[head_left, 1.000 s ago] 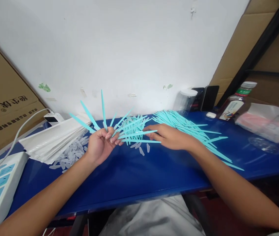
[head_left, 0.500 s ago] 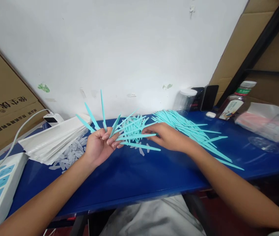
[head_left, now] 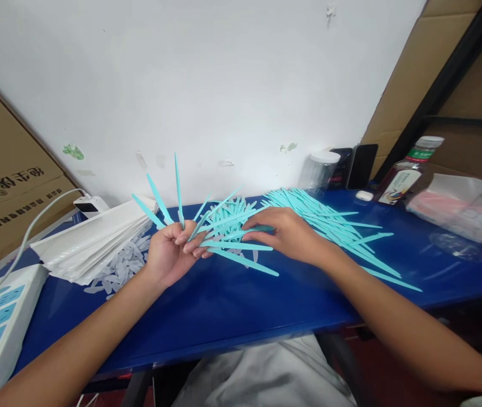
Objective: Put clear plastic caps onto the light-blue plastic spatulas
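My left hand (head_left: 172, 254) is closed round a fan of long, tapered turquoise plastic sticks (head_left: 241, 261), which spread out to both sides of the fingers. Opposite it, my right hand (head_left: 285, 233) has its thumb and fingers pinched on one turquoise stick (head_left: 236, 233) at the right side of the fan. Behind the hands lies a small heap of turquoise sticks (head_left: 226, 215), partly hidden by the fan. A larger pile of turquoise sticks (head_left: 338, 226) lies beyond my right forearm. Small translucent pieces (head_left: 124, 263) are heaped beside my left wrist, and a few more lie under the fan.
White plastic bags (head_left: 92, 240) lie stacked on the blue table (head_left: 224, 316) at left, near a power strip (head_left: 7, 322) and a cabled white device (head_left: 92, 204). At back right stand a clear jar (head_left: 319, 172), phones (head_left: 362, 167), a bottle (head_left: 406, 172) and a pink-filled bag (head_left: 448, 206).
My right hand's fingers have closed on a stick of the fan. The lowest sticks now tilt further down, and one middle stick has shifted. My left hand stays in place.
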`<state>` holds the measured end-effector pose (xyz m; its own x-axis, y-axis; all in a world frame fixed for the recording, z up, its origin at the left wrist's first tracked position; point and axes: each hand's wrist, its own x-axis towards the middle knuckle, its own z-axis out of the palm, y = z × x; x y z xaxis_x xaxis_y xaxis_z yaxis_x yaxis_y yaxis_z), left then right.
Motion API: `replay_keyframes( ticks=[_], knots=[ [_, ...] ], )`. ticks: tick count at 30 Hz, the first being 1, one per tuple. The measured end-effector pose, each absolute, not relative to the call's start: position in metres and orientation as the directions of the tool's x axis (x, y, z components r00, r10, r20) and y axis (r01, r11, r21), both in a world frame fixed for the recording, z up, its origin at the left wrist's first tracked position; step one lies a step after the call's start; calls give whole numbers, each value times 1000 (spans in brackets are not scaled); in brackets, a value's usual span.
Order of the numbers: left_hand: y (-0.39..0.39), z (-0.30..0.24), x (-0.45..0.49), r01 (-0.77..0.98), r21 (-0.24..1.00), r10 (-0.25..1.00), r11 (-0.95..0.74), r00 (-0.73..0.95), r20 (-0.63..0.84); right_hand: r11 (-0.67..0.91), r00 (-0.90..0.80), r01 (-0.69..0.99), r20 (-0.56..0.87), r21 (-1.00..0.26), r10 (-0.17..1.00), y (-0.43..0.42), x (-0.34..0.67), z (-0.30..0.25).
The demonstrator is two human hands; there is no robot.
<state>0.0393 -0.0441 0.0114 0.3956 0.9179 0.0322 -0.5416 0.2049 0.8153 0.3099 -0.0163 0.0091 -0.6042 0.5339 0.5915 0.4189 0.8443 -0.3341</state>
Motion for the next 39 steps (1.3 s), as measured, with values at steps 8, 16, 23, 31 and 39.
replay_keyframes(
  ticks=[8,16,23,31,39],
  knots=[
    [-45,10,37,-466,881,907,84,401,126,821,-567,416,593,-392,571,-21,311,13],
    [-46,9,36,-435,900,906,2,383,183,842,-593,364,598,-399,540,-22,311,16],
    [-50,12,40,-402,915,903,-19,386,188,823,-610,302,566,-482,555,-23,306,16],
    [-56,11,46,-401,916,901,5,400,170,834,-654,301,537,-463,533,-37,291,18],
    [-55,14,42,-358,932,895,-55,396,204,769,-664,357,435,-531,609,-26,302,16]
  ],
)
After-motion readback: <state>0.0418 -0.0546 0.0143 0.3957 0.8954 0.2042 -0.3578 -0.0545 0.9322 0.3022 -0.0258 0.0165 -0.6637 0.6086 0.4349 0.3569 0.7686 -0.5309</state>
